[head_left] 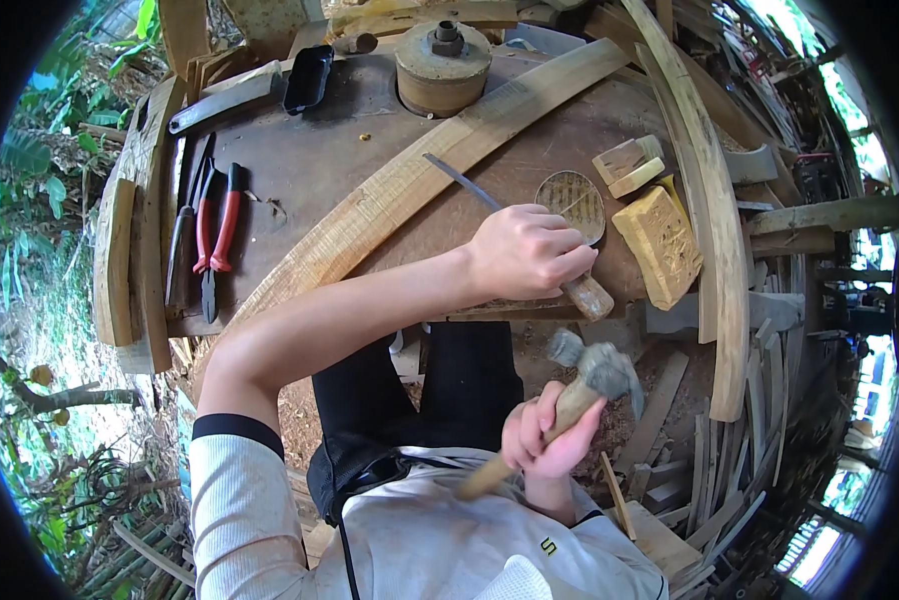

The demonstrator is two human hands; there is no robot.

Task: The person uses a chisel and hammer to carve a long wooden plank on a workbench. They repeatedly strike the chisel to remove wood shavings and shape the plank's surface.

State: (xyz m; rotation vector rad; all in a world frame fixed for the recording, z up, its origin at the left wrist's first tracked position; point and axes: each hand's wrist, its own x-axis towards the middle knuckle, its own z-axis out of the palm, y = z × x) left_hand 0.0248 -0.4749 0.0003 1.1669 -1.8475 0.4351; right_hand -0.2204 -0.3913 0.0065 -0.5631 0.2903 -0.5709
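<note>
The left hand (531, 252) is closed around the wooden handle of a slim metal-bladed hand tool (591, 297), above the near edge of the brown tabletop (309, 170), right of its middle. The handle's butt shows below the fist; the blade slants toward the far-left corner, its tip over a long wooden plank (409, 188) (whether it touches the wood, I cannot tell). That plank runs diagonally from the near-left corner to the far edge, toward the right.

The right hand (552, 436) grips a hammer (575, 402) by its wooden handle, short of the near edge and in front of the torso, with the metal head up and toward the table.

Close to the left fist, toward the right edge, lies a round dish (559, 190) with a yellowish inside; beside it are a yellowish wood block (659, 245) and smaller wood pieces (629, 165). Red-handled pliers (217, 262) lie along the left edge, nose toward the near edge. At the far edge stand a round drum-like piece (441, 85) topped by a nut and, farther left, a black tray (309, 80).
</note>
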